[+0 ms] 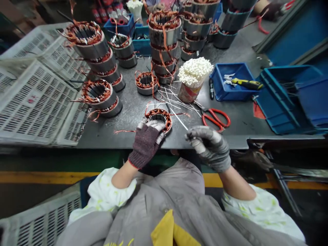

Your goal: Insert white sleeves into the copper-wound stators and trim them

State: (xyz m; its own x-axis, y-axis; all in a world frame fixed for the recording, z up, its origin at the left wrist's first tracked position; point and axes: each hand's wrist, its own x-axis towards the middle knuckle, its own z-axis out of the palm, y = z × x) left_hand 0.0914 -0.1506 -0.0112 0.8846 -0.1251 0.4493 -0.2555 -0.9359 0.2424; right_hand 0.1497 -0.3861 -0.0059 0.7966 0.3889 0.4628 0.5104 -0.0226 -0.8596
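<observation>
From here I see the left hand (147, 141) holding the wire ring (167, 122) on the tabletop (128, 114). To the ring's right, the right hand (212, 147) pinches one white stick (179, 118) (so skinny!), which points forward and left.

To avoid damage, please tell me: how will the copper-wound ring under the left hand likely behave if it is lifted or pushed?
The copper-wound ring is probably heavy for its size, since it looks metallic and densely wound. Lying flat, it seems unlikely to tip. Its loose wire ends look thin, so they may bend or snag.
</observation>
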